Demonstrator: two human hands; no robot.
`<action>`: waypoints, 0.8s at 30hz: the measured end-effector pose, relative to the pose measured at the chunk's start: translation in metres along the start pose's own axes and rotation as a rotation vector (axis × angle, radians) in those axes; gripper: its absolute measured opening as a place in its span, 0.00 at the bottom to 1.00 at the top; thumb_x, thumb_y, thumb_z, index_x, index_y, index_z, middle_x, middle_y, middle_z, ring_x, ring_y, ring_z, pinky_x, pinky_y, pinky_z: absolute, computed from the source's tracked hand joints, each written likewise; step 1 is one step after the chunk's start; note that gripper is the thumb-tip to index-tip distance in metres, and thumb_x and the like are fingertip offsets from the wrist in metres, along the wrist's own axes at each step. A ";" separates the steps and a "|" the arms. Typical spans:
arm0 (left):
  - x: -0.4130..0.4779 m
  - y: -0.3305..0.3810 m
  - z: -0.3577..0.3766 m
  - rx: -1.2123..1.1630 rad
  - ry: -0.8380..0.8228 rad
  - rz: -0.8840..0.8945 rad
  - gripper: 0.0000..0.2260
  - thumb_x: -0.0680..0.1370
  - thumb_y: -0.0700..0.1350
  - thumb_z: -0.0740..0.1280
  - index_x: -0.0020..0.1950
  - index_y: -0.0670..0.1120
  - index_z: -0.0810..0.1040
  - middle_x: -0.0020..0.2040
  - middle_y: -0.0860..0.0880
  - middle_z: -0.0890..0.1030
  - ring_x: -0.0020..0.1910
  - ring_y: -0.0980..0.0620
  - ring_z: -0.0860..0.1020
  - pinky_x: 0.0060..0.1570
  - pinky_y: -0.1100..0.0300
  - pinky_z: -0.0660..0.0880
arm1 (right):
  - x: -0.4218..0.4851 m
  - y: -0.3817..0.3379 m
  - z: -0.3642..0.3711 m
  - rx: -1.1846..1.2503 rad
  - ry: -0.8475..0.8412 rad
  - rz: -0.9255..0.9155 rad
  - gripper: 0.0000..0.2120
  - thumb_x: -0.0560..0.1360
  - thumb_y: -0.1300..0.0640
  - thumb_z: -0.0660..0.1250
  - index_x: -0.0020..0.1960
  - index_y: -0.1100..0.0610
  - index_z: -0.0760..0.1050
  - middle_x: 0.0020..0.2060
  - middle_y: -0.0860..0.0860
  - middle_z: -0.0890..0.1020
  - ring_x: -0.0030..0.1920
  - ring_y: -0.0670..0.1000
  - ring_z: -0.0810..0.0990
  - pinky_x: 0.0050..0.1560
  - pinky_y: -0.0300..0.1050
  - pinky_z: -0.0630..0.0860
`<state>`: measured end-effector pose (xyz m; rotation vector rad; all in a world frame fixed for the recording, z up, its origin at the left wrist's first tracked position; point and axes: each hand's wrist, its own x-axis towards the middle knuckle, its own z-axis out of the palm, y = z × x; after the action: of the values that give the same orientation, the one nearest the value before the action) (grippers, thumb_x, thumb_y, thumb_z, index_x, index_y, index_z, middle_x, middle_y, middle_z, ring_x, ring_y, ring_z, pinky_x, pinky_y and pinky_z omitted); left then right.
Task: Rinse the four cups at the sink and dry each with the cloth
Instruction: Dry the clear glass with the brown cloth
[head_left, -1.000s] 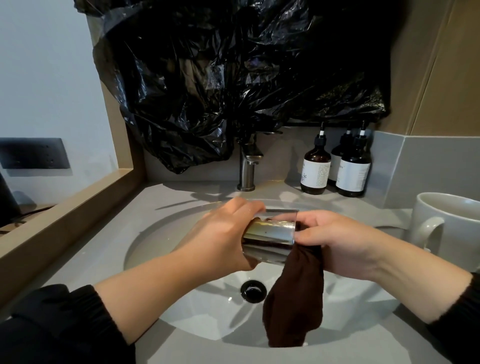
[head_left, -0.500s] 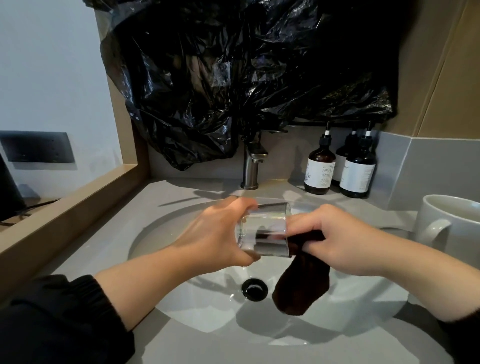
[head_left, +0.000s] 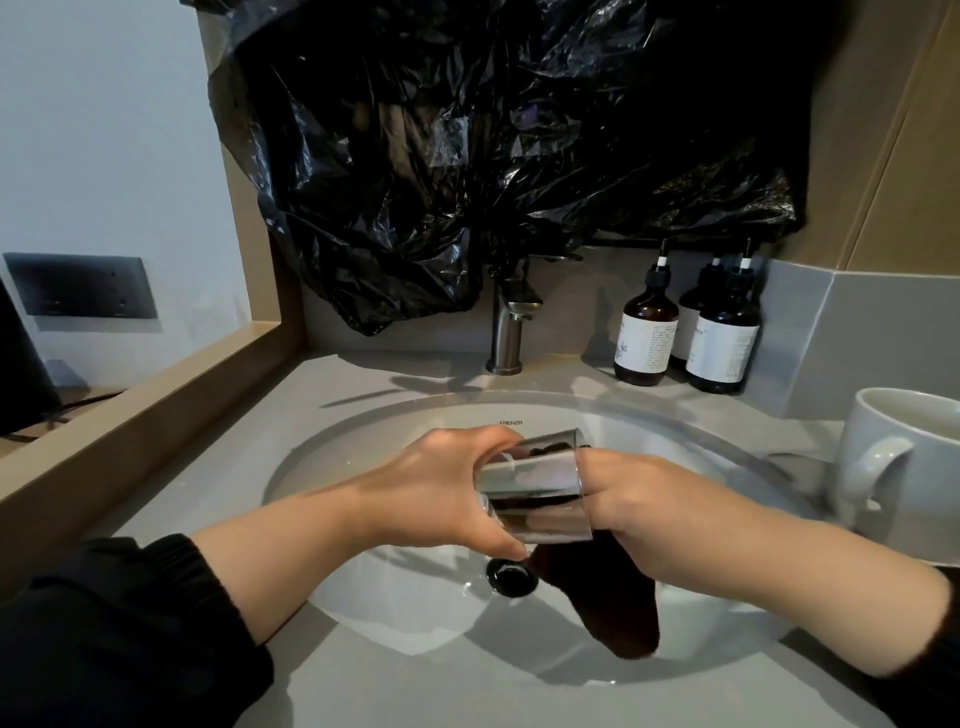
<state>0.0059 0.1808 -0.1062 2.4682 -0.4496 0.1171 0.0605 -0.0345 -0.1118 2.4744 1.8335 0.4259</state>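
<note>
Right hand (head_left: 660, 514) has pushed the cloth (head_left: 613, 608) deeper into the glass (head_left: 535, 488).

Cups in view: two, being one clear glass (head_left: 535, 488) and one white mug (head_left: 904, 467).
Cloth (head_left: 613, 597): one, dark brown.
Hands: two, the left hand (head_left: 436, 493) and the right hand (head_left: 649, 514).
Pump bottles: three, it appears. These are the left bottle (head_left: 647, 332), the right bottle (head_left: 722, 343), and a back bottle (head_left: 693, 306) mostly hidden between them.
Tap (head_left: 506, 332): one.
Sink (head_left: 363, 452): one, with one drain (head_left: 511, 574).
Black plastic bag (head_left: 467, 156): one.
Wall plate (head_left: 80, 286): one.
</note>
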 end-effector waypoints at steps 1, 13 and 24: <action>0.001 -0.001 0.000 -0.010 -0.005 -0.003 0.29 0.64 0.50 0.79 0.62 0.53 0.72 0.50 0.60 0.76 0.49 0.64 0.75 0.47 0.66 0.75 | 0.000 0.002 0.000 -0.014 0.015 -0.012 0.18 0.73 0.60 0.56 0.55 0.52 0.82 0.62 0.47 0.76 0.62 0.48 0.73 0.53 0.44 0.77; 0.002 -0.006 -0.004 -0.040 -0.069 -0.003 0.26 0.64 0.49 0.79 0.59 0.55 0.73 0.48 0.60 0.77 0.47 0.63 0.76 0.45 0.67 0.75 | -0.004 -0.003 0.000 0.052 0.193 -0.074 0.18 0.69 0.67 0.65 0.55 0.53 0.82 0.59 0.49 0.79 0.57 0.48 0.76 0.53 0.40 0.77; 0.005 -0.003 -0.001 -0.026 -0.114 -0.023 0.24 0.64 0.51 0.79 0.55 0.54 0.74 0.48 0.56 0.78 0.46 0.58 0.77 0.47 0.57 0.77 | -0.001 -0.014 -0.012 0.125 0.089 -0.081 0.12 0.79 0.52 0.57 0.57 0.48 0.76 0.49 0.40 0.78 0.47 0.42 0.76 0.46 0.39 0.75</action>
<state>0.0112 0.1825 -0.1059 2.4626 -0.4683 -0.0394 0.0446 -0.0327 -0.1032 2.4860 2.0476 0.4369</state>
